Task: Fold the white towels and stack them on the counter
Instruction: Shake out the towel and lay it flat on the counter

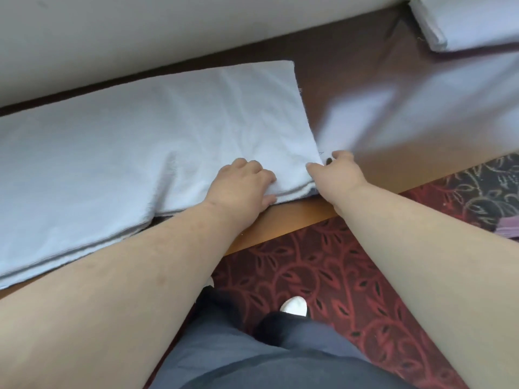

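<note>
1. Clearly the left hand (241, 183) lies on the near right part of the folded white towel (179, 130), fingers curled and bunched close together with the thumb at the near hem, probably to pin the layers so they do not slide.
2. Just beside it, the right hand (334, 172) sits at the towel's near right corner, thumb and fingers pinching the edge there, apparently to square the corner or begin the next fold.
3. That towel lies flat along the wooden counter (297, 211), near its front edge, which keeps it within easy reach.
4. A second white cloth (421, 108) to the right is blurred; I cannot tell its shape or whether it is folded.
5. Another folded stack (471, 23) at the far right corner is cut off by the frame.
6. The towel's left end runs out of view, and the arms hide part of its near hem.
</note>
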{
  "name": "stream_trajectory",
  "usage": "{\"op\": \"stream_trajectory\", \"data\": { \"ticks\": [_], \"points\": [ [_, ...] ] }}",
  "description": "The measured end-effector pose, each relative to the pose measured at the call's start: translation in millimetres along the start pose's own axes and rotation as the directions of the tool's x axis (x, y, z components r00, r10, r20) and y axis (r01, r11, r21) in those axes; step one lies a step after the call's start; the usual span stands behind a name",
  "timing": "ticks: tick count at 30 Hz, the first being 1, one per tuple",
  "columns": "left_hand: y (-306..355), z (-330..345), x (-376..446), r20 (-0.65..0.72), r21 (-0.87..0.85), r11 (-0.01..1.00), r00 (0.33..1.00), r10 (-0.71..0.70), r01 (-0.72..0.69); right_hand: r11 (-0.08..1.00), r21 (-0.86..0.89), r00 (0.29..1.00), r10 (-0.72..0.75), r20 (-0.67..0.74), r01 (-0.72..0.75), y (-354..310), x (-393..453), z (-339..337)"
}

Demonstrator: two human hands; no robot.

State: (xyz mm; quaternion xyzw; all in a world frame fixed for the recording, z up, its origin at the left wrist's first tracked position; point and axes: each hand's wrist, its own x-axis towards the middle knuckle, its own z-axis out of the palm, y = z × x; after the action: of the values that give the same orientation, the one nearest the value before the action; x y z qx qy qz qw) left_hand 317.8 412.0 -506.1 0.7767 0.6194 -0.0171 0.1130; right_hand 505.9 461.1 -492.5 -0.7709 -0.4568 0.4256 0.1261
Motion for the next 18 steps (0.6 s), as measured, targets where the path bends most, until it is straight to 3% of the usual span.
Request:
{"op": "stream_trajectory", "data": {
  "ticks": [2,5,9,13,18],
  "points": [
    [7.6,-0.2,5.2,-0.009,0.046,0.999,1.0,-0.023,0.023,0.999,-0.034,0.992,0.035,0.118,-0.031,-6.2,8.4,0.9],
    [18.8,-4.8,10.9,-0.076,0.143,0.99,0.997,0.019,-0.008,0.999,-0.034,0.987,-0.027,0.16,0.033,-12.6,16.6,-5.4],
    [40.3,-16.4,45.5,-0.158,0.07,0.998,0.987,0.013,-0.001,0.982,-0.016,0.982,-0.188,-0.031,0.188,-20.0,39.2,-32.6],
    [56.4,-8.2,66.0,-0.017,0.006,0.998,0.998,-0.063,0.063,0.95,-0.256,0.979,-0.198,-0.044,0.181,-9.0,58.0,-48.3],
    [49.8,-3.4,58.1,-0.114,-0.05,0.998,0.992,-0.049,0.043,0.968,-0.114,0.954,-0.242,-0.175,0.225,8.4,53.2,-45.0]
  ]
}}
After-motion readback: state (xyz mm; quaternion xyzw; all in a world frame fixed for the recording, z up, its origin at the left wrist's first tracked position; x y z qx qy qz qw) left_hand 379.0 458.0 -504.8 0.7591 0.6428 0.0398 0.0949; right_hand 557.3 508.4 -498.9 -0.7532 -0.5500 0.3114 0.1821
